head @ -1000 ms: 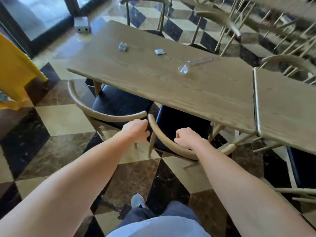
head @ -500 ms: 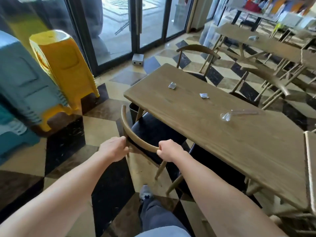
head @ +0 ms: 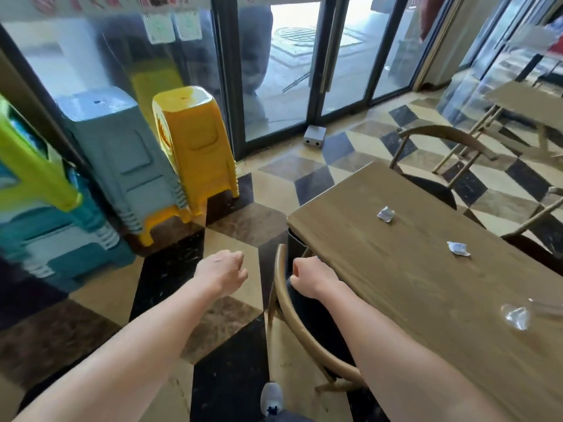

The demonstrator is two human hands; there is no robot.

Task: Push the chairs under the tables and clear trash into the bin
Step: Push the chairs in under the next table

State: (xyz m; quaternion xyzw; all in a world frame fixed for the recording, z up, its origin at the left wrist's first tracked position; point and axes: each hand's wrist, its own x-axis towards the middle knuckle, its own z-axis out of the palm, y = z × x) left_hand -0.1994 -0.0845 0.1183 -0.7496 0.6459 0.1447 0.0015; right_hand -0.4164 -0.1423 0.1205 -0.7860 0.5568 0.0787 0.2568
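A wooden chair (head: 281, 303) with a curved back and black seat stands tucked against the near side of the long wooden table (head: 396, 303). My left hand (head: 222, 271) hangs in the air left of the chair back, fingers curled on nothing. My right hand (head: 313, 277) is curled over the black seat by the table's edge; its fingers are hidden, so a grip does not show. On the table lie two crumpled wrappers (head: 386, 214) (head: 458, 248) and a piece of clear plastic (head: 516, 316).
Stacks of plastic stools, yellow (head: 195, 141), grey-blue (head: 122, 153) and teal (head: 61, 239), stand left by the glass doors. A small grey box (head: 314, 136) sits on the floor. A dark object (head: 294, 240) shows under the table corner. Another chair (head: 441, 138) and table (head: 530, 102) stand beyond.
My view swung left and up. My left hand came off the chair back and moved left. The chair sits further under the table, and my right hand now hovers over its seat.
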